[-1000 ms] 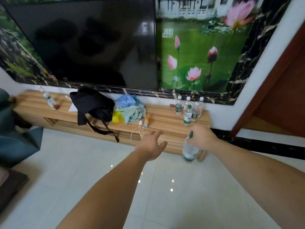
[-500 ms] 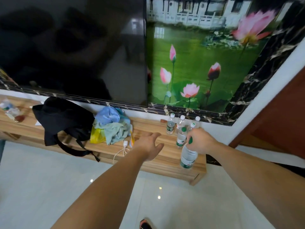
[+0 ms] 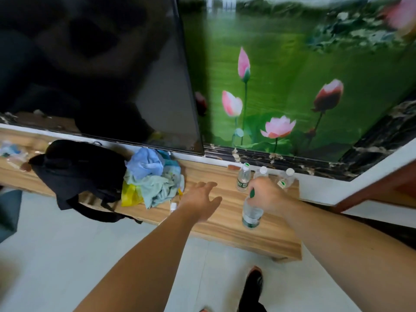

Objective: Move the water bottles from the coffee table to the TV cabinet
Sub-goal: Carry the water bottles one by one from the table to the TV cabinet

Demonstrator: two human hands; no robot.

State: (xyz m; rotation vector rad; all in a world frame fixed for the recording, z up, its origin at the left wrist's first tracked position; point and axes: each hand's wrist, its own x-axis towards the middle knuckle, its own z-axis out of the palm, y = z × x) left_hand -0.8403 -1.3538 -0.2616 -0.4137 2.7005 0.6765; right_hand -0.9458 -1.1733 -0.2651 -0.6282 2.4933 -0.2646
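Note:
My right hand [image 3: 267, 194] grips a clear water bottle [image 3: 252, 215] with a green cap by its neck, holding it upright over the right part of the wooden TV cabinet [image 3: 225, 221]. Behind it, near the wall, stand three more water bottles: one with a green cap [image 3: 243, 177], two with white caps [image 3: 262, 172] [image 3: 286, 179], partly hidden by my hand. My left hand [image 3: 202, 199] hovers open, palm down, over the cabinet top to the left of the held bottle, holding nothing.
A black bag [image 3: 76, 172] and a pile of blue, teal and yellow cloth [image 3: 153, 176] lie on the cabinet's left and middle. Another bottle [image 3: 11, 152] lies blurred at the far left. A large TV [image 3: 90, 70] hangs above. My foot [image 3: 253, 287] is on the pale tiled floor.
I have stepped closer to the cabinet. My right hand has carried the bottle forward from in front of the cabinet's edge to over its top. My left hand stays open.

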